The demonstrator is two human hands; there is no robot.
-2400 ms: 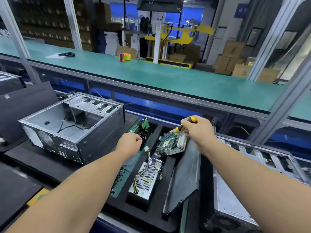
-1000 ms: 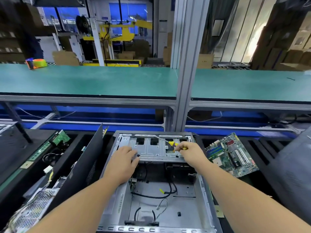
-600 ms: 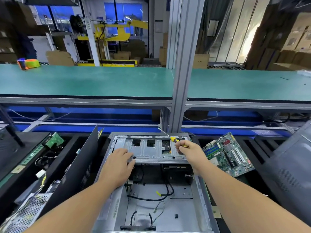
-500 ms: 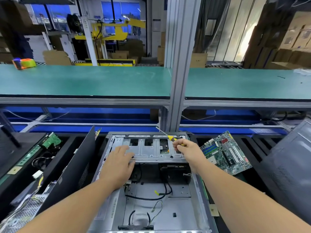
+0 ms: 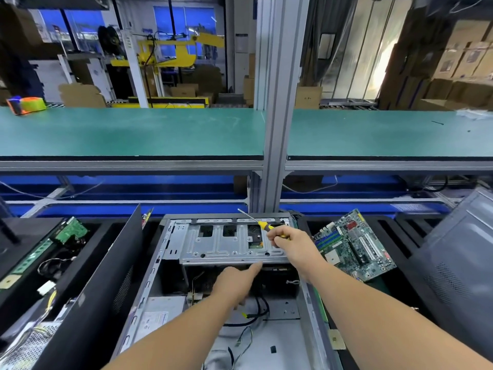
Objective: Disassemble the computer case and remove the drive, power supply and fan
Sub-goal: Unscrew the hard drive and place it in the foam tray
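Lying open before us on the bench (image 5: 400,222), the computer case (image 5: 149,284) shows its bare floor with loose black cables (image 5: 256,313). Across its far end sits the silver drive cage (image 5: 229,244), with a drive partly visible through one of its cut-outs. Our right hand (image 5: 293,245) is over the cage's right end, fingers curled round the yellow-and-black handle of a screwdriver (image 5: 262,225) whose thin shaft points up and away to the left. Our left hand (image 5: 236,283) reaches in below the cage, fingers extended and holding nothing, the index fingertip touching or just short of the cage's near edge; we cannot tell which. Just right of the case a green motherboard (image 5: 354,244) lies tilted in a black foam tray. Left of the case a black side panel (image 5: 106,284) stands on edge, and beyond it lie green circuit boards (image 5: 72,231) and a mesh-covered power supply (image 5: 29,345). Behind runs a green conveyor shelf (image 5: 133,132), carrying a tape dispenser (image 5: 26,104).
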